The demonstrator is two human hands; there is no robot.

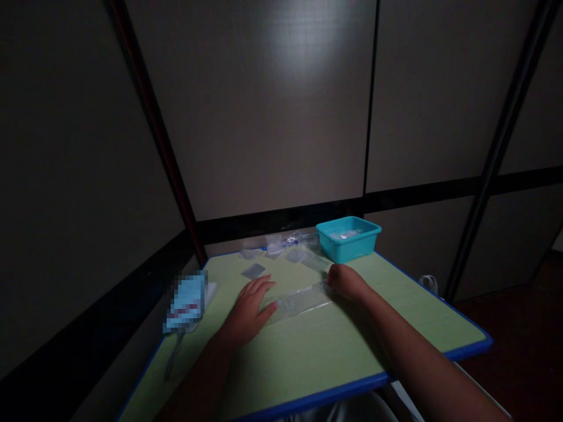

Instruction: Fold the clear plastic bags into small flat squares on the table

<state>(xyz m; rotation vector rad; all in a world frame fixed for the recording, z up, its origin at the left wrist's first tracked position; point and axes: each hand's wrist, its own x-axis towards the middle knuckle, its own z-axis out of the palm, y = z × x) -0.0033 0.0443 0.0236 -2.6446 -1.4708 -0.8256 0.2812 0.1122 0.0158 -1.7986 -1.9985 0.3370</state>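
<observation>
The person's right hand [347, 282] is curled narrow at the right end of a clear plastic strip [301, 302]; shadow covers the fingertips, so whether they pinch it cannot be told. The left hand [248, 310] is spread wide at the other end, thumb over the plastic, clasping nothing visible. The strip lies on the green table [325, 351] between the two hands, its left end partly hidden by the left hand.

Just beyond the left fingers lies a small greyish square [254, 271]. Farther back, a loose group of clear pieces [275, 245] overlaps, their outlines hard to separate. Beyond the right hand stands an upright turquoise bin [349, 252], holding clear, shiny pieces [346, 234] too dim to identify; its near wall conceals the lower contents. At the table's left edge, a light-blue object [187, 302] is pixelated beyond recognition. Both forearms are cut off below.
</observation>
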